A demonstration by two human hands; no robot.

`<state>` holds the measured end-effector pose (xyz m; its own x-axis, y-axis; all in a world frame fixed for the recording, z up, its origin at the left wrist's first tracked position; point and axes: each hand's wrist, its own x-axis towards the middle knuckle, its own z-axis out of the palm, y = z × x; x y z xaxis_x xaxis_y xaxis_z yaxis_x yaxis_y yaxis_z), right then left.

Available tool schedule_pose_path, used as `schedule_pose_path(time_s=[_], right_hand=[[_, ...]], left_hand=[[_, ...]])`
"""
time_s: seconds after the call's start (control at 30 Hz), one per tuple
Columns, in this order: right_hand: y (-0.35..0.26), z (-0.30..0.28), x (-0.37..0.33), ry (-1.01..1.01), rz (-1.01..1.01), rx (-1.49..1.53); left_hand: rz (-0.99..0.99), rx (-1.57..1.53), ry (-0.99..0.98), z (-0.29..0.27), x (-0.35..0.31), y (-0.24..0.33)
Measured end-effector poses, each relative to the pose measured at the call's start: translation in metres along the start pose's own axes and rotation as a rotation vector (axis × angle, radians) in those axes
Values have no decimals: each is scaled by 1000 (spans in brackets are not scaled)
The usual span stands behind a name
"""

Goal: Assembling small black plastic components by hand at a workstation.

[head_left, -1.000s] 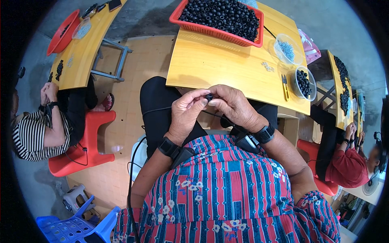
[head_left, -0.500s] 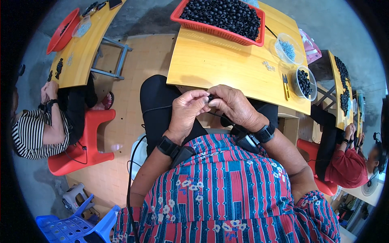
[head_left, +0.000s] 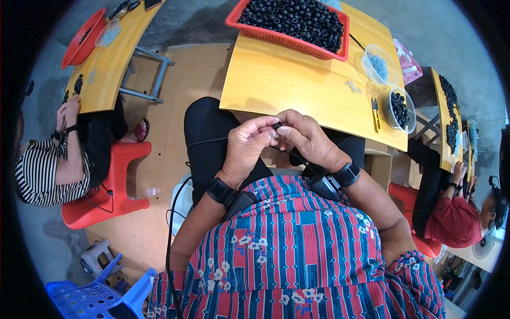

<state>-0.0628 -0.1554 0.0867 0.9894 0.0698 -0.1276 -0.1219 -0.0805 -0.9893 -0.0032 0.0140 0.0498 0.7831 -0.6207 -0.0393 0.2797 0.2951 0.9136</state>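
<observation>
- Black piece [head_left: 277,126]: held between the fingertips of both hands, over the lap at the table's near edge; mostly covered by fingers.
- Left hand [head_left: 247,147]: thumb and forefinger pinching the piece.
- Right hand [head_left: 307,139]: thumb and forefinger closed on the piece from the other side; exact contact partly hidden.
- Table [head_left: 281,82]: yellow top, bearing the items below.
- Red basket [head_left: 281,41]: at the far side, heaped with black rings [head_left: 292,22].
- Clear tub [head_left: 367,69]: right side, containing pale blue bits [head_left: 379,66].
- Smaller tub [head_left: 411,121]: nearer the person, containing more black pieces [head_left: 398,108].
- Yellow-handled snips [head_left: 376,116]: lying just left of the smaller tub.
- Small pale parts [head_left: 353,87]: loose pile, near the snips.
</observation>
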Motion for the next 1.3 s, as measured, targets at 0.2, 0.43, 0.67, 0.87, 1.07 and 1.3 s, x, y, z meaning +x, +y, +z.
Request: schedule_pose_path(time_s=[0.2, 0.43, 0.67, 0.87, 1.07, 1.3], right_hand=[[13, -3, 0, -150, 234, 659], [21, -2, 1, -219, 274, 906], [21, -6, 1, -227, 326, 876], [25, -9, 2, -260, 333, 801], [23, -9, 1, -246, 333, 745], [25, -9, 0, -238, 315, 634]], left_hand=[[95, 223, -9, -2, 3, -5], [150, 332, 4, -4, 3, -5], [112, 367, 10, -6, 3, -7], [147, 425, 7, -9, 3, -8], [150, 467, -13, -9, 2, -5], [188, 475, -66, -10, 3, -2]])
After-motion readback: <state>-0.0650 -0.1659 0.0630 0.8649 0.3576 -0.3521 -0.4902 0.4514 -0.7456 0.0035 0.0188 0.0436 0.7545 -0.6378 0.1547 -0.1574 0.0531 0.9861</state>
